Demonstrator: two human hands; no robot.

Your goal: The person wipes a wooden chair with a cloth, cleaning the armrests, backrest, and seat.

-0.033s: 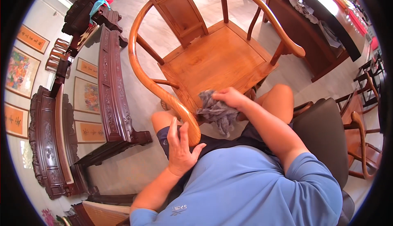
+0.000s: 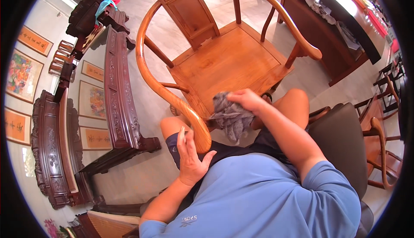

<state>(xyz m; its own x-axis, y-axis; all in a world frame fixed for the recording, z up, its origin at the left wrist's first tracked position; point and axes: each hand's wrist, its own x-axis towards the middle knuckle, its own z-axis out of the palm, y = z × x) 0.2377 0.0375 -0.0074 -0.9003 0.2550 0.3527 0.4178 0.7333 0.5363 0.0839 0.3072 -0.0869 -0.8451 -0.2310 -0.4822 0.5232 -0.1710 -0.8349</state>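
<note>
A round-backed wooden armchair [image 2: 233, 65] stands in front of me, its glossy curved rail sweeping round to the left armrest end [image 2: 200, 139] by my lap. Beside that rounded end is my left hand [image 2: 192, 158], fingers stretched out and thumb apart; whether it touches the wood I cannot tell. Pinched in my right hand [image 2: 248, 99] is a crumpled grey cloth [image 2: 233, 119], which hangs between my knees at the front edge of the chair seat. The fingertips of the right hand are partly hidden in the cloth's folds.
A dark carved wooden table [image 2: 120, 91] with a reflective top stands at the left. Framed pictures [image 2: 23, 74] hang beyond it. A dark-topped desk [image 2: 327, 31] holding papers is at the far right. Beside me is a dark padded seat [image 2: 336, 139], with wooden chairs [image 2: 381, 143] further right.
My right hand has shifted slightly to the right and away from me, and the grey cloth hangs in a different fold. My left hand has hardly moved.
</note>
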